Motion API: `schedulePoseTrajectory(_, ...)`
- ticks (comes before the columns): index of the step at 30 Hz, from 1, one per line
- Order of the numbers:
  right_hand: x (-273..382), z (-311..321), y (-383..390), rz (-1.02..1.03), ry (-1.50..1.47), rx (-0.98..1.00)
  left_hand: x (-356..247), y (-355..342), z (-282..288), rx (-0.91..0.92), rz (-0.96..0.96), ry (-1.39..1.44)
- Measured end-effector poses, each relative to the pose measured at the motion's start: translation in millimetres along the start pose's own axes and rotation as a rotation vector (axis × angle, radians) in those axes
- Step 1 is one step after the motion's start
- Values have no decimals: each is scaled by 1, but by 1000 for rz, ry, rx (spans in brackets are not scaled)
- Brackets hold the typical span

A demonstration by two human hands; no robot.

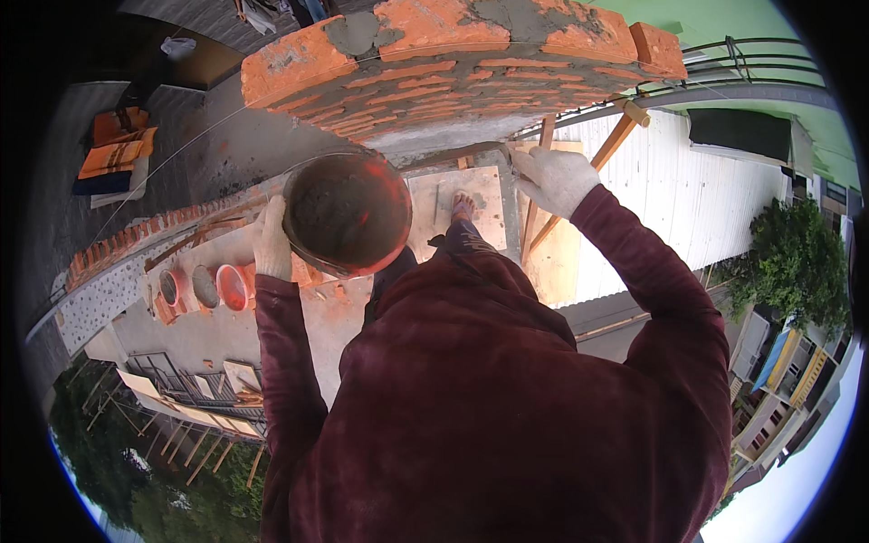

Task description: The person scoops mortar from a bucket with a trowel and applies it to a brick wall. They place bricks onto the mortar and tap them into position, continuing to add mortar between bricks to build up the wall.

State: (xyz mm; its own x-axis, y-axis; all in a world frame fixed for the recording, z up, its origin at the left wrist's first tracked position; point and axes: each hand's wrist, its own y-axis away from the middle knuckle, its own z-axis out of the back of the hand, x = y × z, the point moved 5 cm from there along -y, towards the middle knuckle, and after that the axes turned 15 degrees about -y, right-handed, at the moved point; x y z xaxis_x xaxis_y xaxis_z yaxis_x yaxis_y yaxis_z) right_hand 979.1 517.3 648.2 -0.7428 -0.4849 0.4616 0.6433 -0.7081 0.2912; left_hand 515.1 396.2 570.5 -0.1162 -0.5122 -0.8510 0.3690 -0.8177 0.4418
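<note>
My left hand (272, 237), in a pale glove, grips the side of a round red bucket (348, 204) stained with grey mortar, with wet grey mortar inside. My right hand (552, 179), also gloved, is raised by wooden braces below the curved brick wall (446, 38); its fingers are curled, and what is in them, if anything, I cannot make out. The wall has rough grey joints and a taut string across it. My bare foot (464, 206) stands on a pale board (425, 226) beneath me.
Several buckets (231, 288) stand on the left beside a low brick edge (127, 233) and loose bricks. Folded orange cloths (116, 161) lie at upper left. A wooden brace (615, 138), dark railings (742, 56) and white corrugated sheeting (670, 208) are on the right, trees beyond.
</note>
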Motion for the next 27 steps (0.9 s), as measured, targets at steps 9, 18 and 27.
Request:
schedulePoseTrajectory(9,51,-13,-57,165,255,89,-86,0,-43,78,-135,-159)
schedulePoseTrajectory(18,77,-28,-74,370,213,41,-131,4,-59,116,-237,-336)
schedulePoseTrajectory(27,76,-68,-71,373,-1,53,-139,4,-66,-49,-384,-544)
